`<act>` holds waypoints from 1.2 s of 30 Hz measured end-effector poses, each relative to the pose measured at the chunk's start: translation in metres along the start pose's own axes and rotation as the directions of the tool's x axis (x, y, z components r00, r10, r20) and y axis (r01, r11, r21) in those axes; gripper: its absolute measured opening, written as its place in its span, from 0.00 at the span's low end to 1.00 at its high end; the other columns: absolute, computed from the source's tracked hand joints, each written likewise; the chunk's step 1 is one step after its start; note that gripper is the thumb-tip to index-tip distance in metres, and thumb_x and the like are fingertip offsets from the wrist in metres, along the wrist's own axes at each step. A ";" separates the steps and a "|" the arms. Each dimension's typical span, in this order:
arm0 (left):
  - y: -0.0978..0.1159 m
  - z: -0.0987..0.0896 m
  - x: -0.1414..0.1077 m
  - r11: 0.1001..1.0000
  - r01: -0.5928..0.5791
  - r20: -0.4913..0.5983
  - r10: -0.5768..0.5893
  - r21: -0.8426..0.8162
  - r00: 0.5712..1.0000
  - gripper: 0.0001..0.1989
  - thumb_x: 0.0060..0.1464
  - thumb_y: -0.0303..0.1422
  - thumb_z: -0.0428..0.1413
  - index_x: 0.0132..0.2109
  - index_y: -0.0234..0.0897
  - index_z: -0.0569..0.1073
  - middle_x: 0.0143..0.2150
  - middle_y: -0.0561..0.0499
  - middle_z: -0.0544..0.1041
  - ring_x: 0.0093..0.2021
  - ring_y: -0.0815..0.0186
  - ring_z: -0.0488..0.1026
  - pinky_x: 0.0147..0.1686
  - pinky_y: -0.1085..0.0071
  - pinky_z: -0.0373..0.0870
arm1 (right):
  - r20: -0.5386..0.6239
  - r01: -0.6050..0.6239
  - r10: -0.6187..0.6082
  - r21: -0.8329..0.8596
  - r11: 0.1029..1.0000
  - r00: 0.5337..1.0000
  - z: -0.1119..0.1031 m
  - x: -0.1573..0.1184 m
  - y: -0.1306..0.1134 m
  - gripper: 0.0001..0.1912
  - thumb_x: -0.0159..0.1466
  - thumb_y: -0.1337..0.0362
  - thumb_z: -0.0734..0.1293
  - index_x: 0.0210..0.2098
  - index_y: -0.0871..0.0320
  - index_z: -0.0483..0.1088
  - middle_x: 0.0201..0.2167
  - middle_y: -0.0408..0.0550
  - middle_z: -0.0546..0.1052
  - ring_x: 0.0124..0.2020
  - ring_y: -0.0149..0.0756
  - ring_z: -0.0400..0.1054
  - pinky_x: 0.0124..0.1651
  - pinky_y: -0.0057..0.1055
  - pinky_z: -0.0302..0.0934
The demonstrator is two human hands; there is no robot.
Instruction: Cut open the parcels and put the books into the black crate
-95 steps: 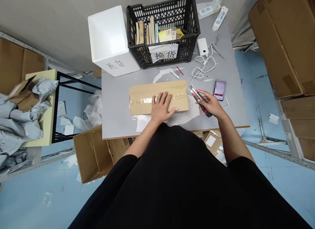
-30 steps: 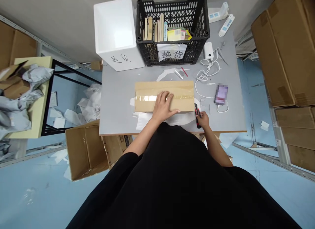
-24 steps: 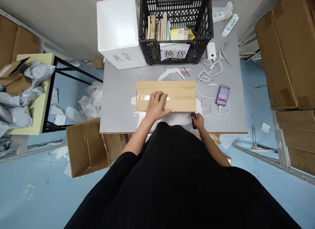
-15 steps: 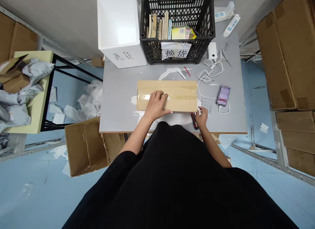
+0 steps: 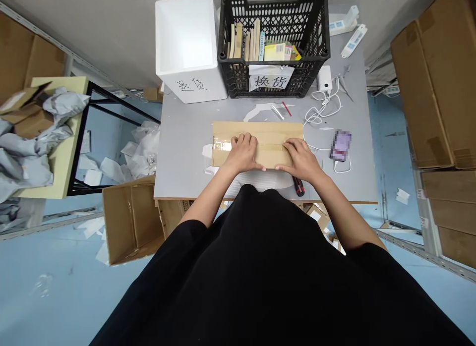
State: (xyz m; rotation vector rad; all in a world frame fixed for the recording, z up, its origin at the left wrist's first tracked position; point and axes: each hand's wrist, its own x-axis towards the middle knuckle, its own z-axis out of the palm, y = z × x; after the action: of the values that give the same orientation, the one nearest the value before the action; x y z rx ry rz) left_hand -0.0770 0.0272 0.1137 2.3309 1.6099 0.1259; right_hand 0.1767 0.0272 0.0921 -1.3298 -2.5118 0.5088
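A flat brown cardboard carton (image 5: 260, 132) lay with its long sides running from 9 to 3 o'clock, a strip of clear packing tape (image 5: 223, 146) sealing it lengthwise along the middle. The left hand (image 5: 242, 153) pressed flat on its 9 o'clock half, the right hand (image 5: 300, 160) on its 3 o'clock half. A red-and-black utility knife (image 5: 298, 186) lay just off its edge, at about 5 o'clock

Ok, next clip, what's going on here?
A person's left hand and right hand are pressed flat on a taped cardboard package lying on a grey table. A red-and-black utility knife lies on the table near the right hand, not held. Behind the package stands a black plastic crate holding books.
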 end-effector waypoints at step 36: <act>0.020 0.040 -0.119 0.975 -0.209 -0.165 0.195 -0.073 0.967 0.21 0.66 0.41 0.50 0.62 0.44 0.71 0.66 0.44 0.70 0.69 0.53 0.61 0.67 0.47 0.55 | 0.036 0.100 -0.095 -0.163 0.982 0.995 0.013 -0.085 -0.060 0.27 0.69 0.60 0.62 0.66 0.61 0.62 0.67 0.59 0.65 0.69 0.51 0.57 0.67 0.48 0.57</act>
State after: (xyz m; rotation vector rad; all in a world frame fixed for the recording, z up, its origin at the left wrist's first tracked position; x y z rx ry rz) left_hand -0.0933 -0.0972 0.0935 2.4622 1.3967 0.4276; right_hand 0.1741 -0.0772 0.1006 -1.2538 -2.6759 0.3071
